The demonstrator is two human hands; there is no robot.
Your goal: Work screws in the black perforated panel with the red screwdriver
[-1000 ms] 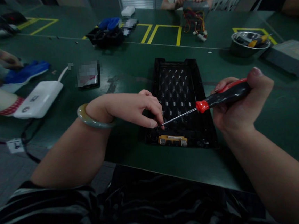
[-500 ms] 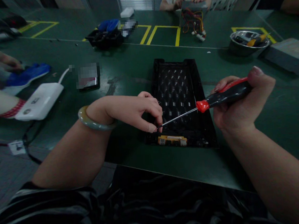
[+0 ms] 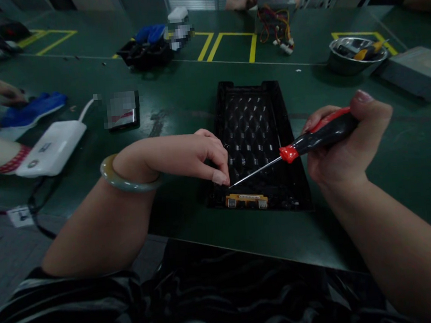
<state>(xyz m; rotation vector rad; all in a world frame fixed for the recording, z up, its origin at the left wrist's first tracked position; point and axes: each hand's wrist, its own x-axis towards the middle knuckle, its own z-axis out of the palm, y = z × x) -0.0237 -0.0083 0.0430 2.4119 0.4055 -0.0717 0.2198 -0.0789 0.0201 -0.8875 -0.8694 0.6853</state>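
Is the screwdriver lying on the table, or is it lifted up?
Lifted: the right hand grips the screwdriver by its red-and-black handle, above the black tray.

Left forearm [image 3: 100, 224] extended inward from lower left, nearly level. Left hand [image 3: 194, 158] held palm-down, fingers curled downward, left thumb [image 3: 220, 178] drawn in under fingertips, small pinch formed. Right forearm [image 3: 391, 229] angled upward from lower right corner. Right hand [image 3: 340, 145] turned on its side, fingers wrapped closed in firm grip, right thumb [image 3: 363, 99] raised on top. Hands kept near each other, not touching.
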